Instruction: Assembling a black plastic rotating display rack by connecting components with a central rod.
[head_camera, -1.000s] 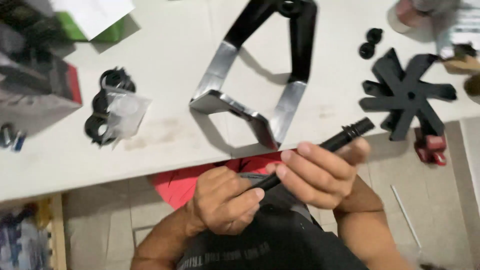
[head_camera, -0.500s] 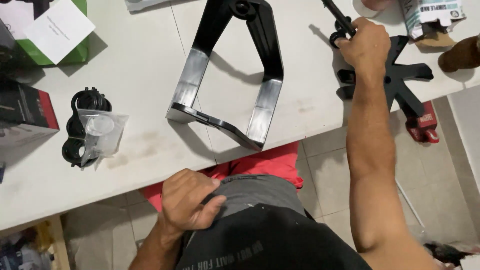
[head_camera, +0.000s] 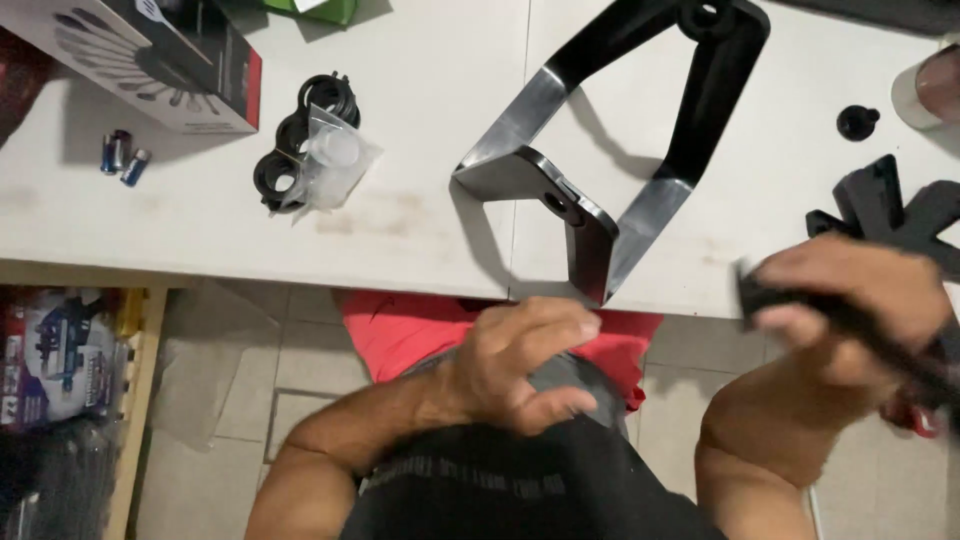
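My right hand (head_camera: 850, 310) is closed around a thin black rod (head_camera: 880, 335), blurred by motion, just off the white table's front edge (head_camera: 300, 265) at the right. My left hand (head_camera: 520, 360) hovers near my stomach with fingers loosely spread and nothing in it. A bent metal bracket (head_camera: 590, 170) with black arms and shiny steel ends stands on the table above my left hand. Behind my right hand lies a black star-shaped base (head_camera: 900, 210).
Black rings and a clear plastic bag (head_camera: 310, 150) lie left of the bracket. Two small batteries (head_camera: 122, 158) and a dark box (head_camera: 150, 60) sit at far left. A small black knob (head_camera: 858, 120) lies at right. A wooden shelf (head_camera: 130, 420) holds packages below.
My right hand came back from the far side of the table with the rod, toward my body at the right. My left hand rose slightly. The view shifted.
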